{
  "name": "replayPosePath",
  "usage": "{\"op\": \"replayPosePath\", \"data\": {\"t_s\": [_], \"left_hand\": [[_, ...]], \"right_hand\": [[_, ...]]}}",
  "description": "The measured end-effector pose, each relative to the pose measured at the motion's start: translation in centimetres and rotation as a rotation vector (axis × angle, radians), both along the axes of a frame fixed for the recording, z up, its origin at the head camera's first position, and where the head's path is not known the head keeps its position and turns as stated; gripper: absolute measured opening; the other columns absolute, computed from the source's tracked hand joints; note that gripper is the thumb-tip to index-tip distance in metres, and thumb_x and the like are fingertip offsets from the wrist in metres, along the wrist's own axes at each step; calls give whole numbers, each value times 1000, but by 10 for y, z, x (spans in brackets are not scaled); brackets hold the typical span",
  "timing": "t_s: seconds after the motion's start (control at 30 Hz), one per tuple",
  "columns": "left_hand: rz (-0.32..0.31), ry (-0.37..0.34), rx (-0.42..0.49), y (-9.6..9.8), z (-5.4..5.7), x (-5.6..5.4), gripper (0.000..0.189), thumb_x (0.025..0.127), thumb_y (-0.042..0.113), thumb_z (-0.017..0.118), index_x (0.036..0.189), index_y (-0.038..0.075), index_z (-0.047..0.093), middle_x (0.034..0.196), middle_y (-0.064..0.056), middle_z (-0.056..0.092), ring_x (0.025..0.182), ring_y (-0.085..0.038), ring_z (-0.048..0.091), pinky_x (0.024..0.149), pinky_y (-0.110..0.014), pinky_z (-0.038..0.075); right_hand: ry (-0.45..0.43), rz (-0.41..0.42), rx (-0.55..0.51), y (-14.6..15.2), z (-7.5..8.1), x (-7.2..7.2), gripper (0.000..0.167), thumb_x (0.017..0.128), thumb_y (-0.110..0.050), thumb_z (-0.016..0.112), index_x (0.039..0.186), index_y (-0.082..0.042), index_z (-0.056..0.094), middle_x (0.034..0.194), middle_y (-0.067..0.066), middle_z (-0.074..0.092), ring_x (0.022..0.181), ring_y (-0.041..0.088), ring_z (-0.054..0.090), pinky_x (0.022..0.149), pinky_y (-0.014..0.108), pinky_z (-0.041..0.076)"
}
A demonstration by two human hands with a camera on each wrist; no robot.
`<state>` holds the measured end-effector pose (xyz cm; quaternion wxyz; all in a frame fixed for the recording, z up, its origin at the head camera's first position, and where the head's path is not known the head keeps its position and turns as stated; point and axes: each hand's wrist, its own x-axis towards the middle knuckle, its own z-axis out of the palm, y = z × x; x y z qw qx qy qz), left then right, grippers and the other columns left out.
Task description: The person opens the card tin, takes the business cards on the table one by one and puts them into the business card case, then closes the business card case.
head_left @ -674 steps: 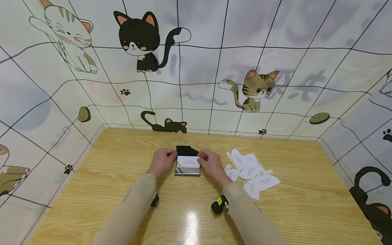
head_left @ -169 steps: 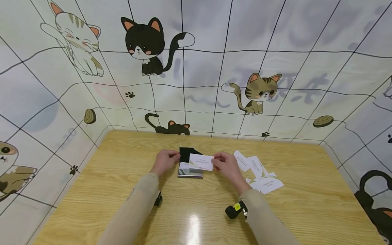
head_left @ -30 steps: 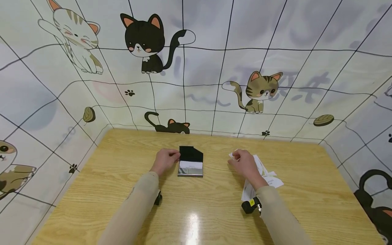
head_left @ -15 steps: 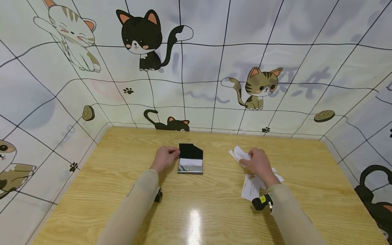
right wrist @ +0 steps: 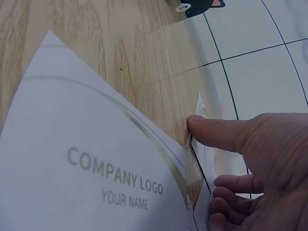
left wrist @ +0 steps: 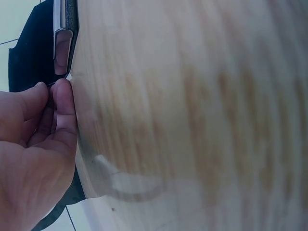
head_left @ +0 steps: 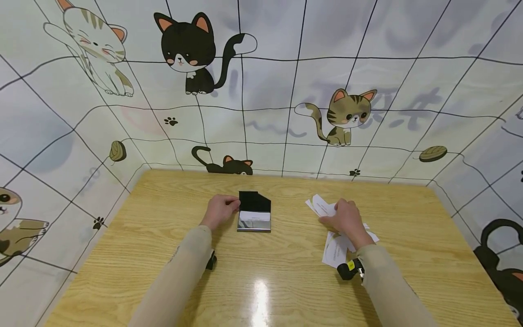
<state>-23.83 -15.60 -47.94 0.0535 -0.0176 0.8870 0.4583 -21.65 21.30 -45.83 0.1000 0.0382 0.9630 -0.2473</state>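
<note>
A business card case (head_left: pixel 254 225), silver in front with a raised black lid (head_left: pixel 254 202), stands on the table with white cards (head_left: pixel 254 216) in it. My left hand (head_left: pixel 220 211) pinches the lid's left edge between thumb and fingertips; the left wrist view shows the hand (left wrist: pixel 43 144) beside the case's metal end (left wrist: pixel 62 50). My right hand (head_left: pixel 345 220) is over the loose cards on the right, thumb and fingers pinching a business card (head_left: pixel 320 205). In the right wrist view the thumb (right wrist: pixel 211 130) lies at that card's edge; a nearer card (right wrist: pixel 86 144) reads "COMPANY LOGO".
More loose business cards (head_left: pixel 335 250) lie beneath and in front of my right hand, partly hidden by it. The wooden table (head_left: pixel 286 281) meets a wall (head_left: pixel 269 91) printed with cartoon cats at its back edge.
My right hand held a card over the case 5.6 s ago; it has since moved right to the loose cards. Fewer loose cards lie there than 22.5 s ago. The left hand stayed at the lid.
</note>
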Motion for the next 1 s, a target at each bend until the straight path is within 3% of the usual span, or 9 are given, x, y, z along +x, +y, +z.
{"op": "replayPosePath", "data": {"t_s": [0.57, 0.83, 1.0], "left_hand": [[3, -15, 7, -1, -2, -2, 23, 102, 12, 66, 118, 0, 77, 101, -12, 78, 91, -21, 76, 88, -38, 58], [3, -8, 5, 0, 0, -1, 23, 102, 13, 67, 118, 0, 77, 100, -12, 78, 89, -20, 76, 92, -40, 57], [5, -10, 1, 0, 1, 0, 23, 102, 13, 67, 118, 0, 77, 101, -12, 78, 89, -20, 76, 92, -40, 57]], "right_hand": [[-2, -31, -17, -5, 0, 0, 62, 87, -30, 82, 120, 13, 52, 119, 32, 48, 103, 42, 47, 85, 50, 48], [45, -66, -35, -7, -3, 0, 56, 85, -25, 84, 115, 7, 51, 113, 26, 51, 104, 43, 45, 84, 49, 44], [90, -82, -61, -8, -4, 2, 49, 86, -17, 82, 116, 5, 51, 118, 27, 49, 105, 42, 46, 86, 51, 44]]}}
